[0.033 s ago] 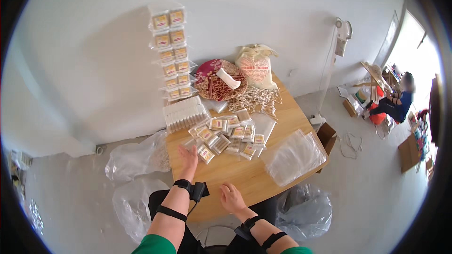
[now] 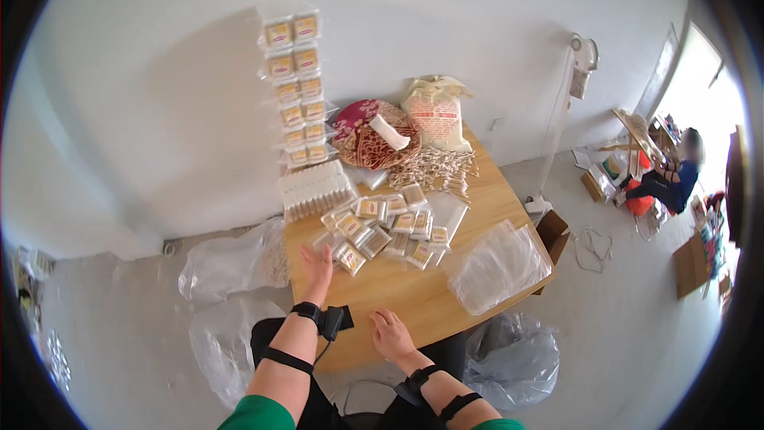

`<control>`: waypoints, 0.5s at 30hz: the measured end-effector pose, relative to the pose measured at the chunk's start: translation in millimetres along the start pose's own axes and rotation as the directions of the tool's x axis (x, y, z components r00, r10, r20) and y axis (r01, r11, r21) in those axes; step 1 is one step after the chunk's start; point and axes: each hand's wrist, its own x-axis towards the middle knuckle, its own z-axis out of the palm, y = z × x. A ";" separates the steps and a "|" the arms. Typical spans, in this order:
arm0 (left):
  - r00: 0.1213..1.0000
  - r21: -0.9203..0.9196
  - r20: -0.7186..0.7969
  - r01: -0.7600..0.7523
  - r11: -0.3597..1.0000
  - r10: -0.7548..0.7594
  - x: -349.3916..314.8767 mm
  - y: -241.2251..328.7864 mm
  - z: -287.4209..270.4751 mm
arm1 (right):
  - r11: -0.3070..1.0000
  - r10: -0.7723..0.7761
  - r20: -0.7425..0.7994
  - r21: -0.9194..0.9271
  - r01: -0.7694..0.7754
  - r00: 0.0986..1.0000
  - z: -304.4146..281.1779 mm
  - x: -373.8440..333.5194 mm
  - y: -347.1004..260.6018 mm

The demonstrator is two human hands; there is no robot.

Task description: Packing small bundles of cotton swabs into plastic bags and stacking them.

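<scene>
My left hand [image 2: 317, 269] hovers at the left part of the wooden table [image 2: 350, 322], fingers apart and nothing in them. It is nearest to a loose heap of small clear packs of cotton swabs [image 2: 350, 258] with yellow and white labels. Close to the table's front edge, my right hand [image 2: 391, 336] has its fingers loosely bent and apart, holding nothing. Behind the packs lies a pile of loose cotton swabs [image 2: 434, 169]. A block of white packs [image 2: 317, 191] in tight rows stands at the left. Flat clear plastic bags [image 2: 497, 267] are spread at the right corner.
A tall stack of bagged packs [image 2: 293, 87] rises at the back left. Beside it are a red patterned cushion [image 2: 362, 143] and a cream sack [image 2: 436, 115]. Large plastic bags [image 2: 231, 267] and a cardboard box [image 2: 551, 232] stand by the table. Far right, another person [image 2: 676, 179] sits.
</scene>
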 end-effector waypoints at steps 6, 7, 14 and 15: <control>0.982 0.003 -0.089 -0.167 0.986 0.166 -68.8 -11.0 -85.8 | 0.976 -0.070 0.043 -0.204 0.077 0.997 -3.2 -8.7 2.7; 0.975 0.040 -0.127 -0.176 0.984 0.180 -84.6 -22.6 -97.5 | 0.970 -0.067 0.010 -0.235 0.068 0.998 -2.1 -8.8 0.3; 0.941 0.350 0.033 -0.327 0.878 0.337 -171.9 -37.1 -87.1 | 0.940 -0.107 -0.029 -0.328 0.091 0.994 4.6 -5.4 -7.8; 0.930 0.414 0.140 -0.366 0.834 0.339 -176.7 -34.5 -83.6 | 0.937 -0.106 -0.028 -0.338 0.090 0.994 5.2 -6.4 -5.7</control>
